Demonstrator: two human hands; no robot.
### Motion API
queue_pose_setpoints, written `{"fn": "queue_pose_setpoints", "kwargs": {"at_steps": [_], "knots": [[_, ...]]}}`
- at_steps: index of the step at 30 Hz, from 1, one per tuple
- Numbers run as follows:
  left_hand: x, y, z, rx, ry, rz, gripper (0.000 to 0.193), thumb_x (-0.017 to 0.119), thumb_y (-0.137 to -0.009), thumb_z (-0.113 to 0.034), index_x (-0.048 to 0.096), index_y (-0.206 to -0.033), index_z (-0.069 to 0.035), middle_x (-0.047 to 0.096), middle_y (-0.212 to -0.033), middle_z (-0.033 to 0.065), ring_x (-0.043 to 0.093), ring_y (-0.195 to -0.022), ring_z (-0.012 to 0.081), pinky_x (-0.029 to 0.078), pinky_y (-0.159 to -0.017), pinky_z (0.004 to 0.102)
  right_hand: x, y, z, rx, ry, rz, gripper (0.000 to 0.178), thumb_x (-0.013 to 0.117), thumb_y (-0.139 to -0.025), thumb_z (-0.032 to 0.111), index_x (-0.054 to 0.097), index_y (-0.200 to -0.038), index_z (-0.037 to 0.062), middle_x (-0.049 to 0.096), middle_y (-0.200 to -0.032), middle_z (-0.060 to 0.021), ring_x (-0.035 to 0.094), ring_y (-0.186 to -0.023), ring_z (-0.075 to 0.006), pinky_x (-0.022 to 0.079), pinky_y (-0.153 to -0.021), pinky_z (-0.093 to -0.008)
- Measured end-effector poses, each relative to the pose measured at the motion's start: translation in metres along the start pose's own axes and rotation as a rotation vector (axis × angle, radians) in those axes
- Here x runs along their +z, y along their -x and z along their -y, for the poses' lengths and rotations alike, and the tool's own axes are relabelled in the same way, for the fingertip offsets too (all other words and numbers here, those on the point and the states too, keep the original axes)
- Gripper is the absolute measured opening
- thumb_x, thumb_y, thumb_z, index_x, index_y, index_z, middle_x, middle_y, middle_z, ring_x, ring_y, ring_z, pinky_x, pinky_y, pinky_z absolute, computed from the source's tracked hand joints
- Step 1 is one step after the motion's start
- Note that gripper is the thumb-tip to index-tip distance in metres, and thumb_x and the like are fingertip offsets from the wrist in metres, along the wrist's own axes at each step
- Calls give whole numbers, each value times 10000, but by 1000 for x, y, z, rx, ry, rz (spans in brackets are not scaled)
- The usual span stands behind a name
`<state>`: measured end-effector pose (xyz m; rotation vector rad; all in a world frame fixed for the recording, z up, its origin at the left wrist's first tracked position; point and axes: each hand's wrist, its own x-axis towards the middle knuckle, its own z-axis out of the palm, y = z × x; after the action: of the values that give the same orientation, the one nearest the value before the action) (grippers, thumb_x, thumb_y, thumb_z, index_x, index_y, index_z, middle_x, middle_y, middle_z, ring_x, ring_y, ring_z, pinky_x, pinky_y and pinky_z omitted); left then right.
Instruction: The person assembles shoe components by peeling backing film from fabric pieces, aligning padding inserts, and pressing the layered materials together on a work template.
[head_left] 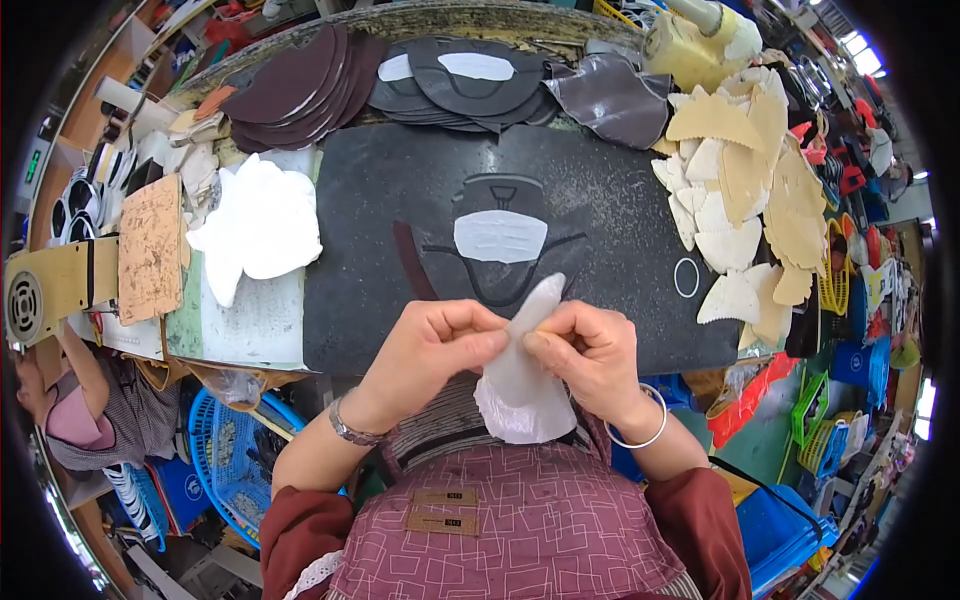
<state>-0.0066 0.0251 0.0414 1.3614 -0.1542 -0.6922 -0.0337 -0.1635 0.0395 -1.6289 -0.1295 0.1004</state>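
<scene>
On the left, a blue basket (197, 440) is standing low beside the person, holding what seem to be small greyish pieces, though the fisheye rim is making them hard to tell. On the right, a blue bin (775, 540) is sitting near the right sleeve (708, 515); its contents are not showing clearly.

Both forearms are coming in from the lower edge and angling inward, with the wrists lifting near the front edge of the black mat (620, 240). The left hand (425, 350) and the right hand (597, 352) are facing each other, thumbs and bent fingers pinching narrowly on a pale, thin sheet (525, 410).

The sheet is passing upright between the two hands: its narrow tip is rising above the fingers, while its wider, shiny end is hanging below them in front of the apron (540, 510). Beyond the tip, a white patch (500, 236) is lying on a dark piece on the mat.
</scene>
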Motion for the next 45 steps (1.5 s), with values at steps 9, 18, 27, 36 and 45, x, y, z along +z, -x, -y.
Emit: {"fn": "queue_pose_setpoints", "kwargs": {"at_steps": [9, 18, 27, 36, 45], "knots": [[0, 4, 5, 61, 305, -117, 145, 603, -839, -76, 624, -945, 21, 631, -836, 58, 602, -732, 93, 501, -662, 210, 3, 0, 9, -493, 519, -98, 131, 685, -713, 66, 608, -806, 15, 617, -732, -100, 615, -605, -208, 491, -527, -280], [12, 7, -12, 295, -245, -198, 103, 588, -823, -27, 638, -889, 36, 645, -881, 102, 618, -793, 132, 507, -718, 237, 6, -9, 33, -487, 719, 15, 118, 659, -716, 48, 593, -807, 14, 621, -745, -106, 628, -640, -246, 501, -514, -307], [25, -5, 4, 197, 370, -210, 143, 552, -855, -46, 584, -966, 39, 611, -987, 95, 598, -869, 116, 495, -753, 237, 3, -10, 14, -101, 188, -23, 110, 589, -783, 16, 604, -892, 17, 588, -831, -81, 612, -715, -149, 483, -636, -236], [19, -21, 19, 68, 338, -167, 198, 497, -912, -128, 567, -1015, 26, 636, -912, 121, 645, -775, 156, 538, -698, 253, -1, 2, -6, -190, 474, -125, 108, 607, -802, 29, 607, -905, -3, 605, -884, -108, 607, -785, -166, 487, -681, -254], [16, -2, 42, -144, -2, -158, 237, 590, -862, -213, 559, -898, 19, 591, -752, 41, 568, -628, 77, 469, -567, 214, 9, 22, -53, 188, -799, -278, 208, 470, -900, 95, 467, -1091, 11, 557, -985, -89, 557, -926, -172, 442, -867, -325]]}}
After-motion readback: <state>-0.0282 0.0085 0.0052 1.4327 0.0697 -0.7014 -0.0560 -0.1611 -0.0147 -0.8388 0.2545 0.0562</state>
